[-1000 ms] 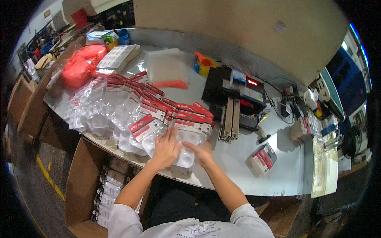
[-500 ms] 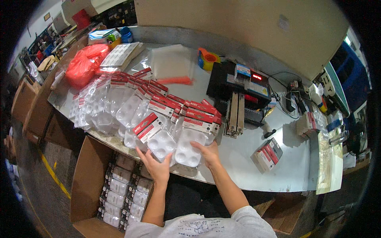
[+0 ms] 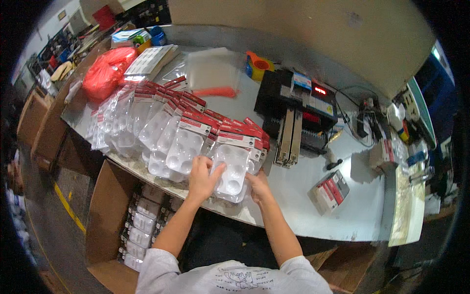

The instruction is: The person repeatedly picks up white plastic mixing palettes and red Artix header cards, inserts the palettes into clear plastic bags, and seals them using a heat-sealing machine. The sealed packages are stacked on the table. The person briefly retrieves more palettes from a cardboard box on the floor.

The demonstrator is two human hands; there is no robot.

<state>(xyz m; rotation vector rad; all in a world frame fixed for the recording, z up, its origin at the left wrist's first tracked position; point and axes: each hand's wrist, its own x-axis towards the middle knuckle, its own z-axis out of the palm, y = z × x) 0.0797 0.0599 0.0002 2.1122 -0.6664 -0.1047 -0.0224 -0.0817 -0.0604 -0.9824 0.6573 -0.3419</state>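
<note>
Near the table's front edge lie two white paint palettes in clear bags with red header cards, one on the other. The upper palette pack (image 3: 231,169) shows its round wells. My left hand (image 3: 201,177) grips its left edge, thumb over the front. My right hand (image 3: 258,188) is closed on the right edge of the pair, its fingertips partly hidden. Just left of my left hand is another bagged palette (image 3: 185,149). Behind and to the left, several more palette packs (image 3: 120,115) overlap in a long fanned row.
A black machine with a lit red display (image 3: 298,108) stands right of the row. Right of it lies a stack of cards (image 3: 331,191). Clear bags (image 3: 215,71) and a red plastic bag (image 3: 108,73) sit behind. An open carton (image 3: 100,215) with white packs stands below the table's left front.
The tilted palette pack in my left hand has moved right and now lies upright over the pack at my right hand. Both hands hold the pair. The view has shifted slightly.
</note>
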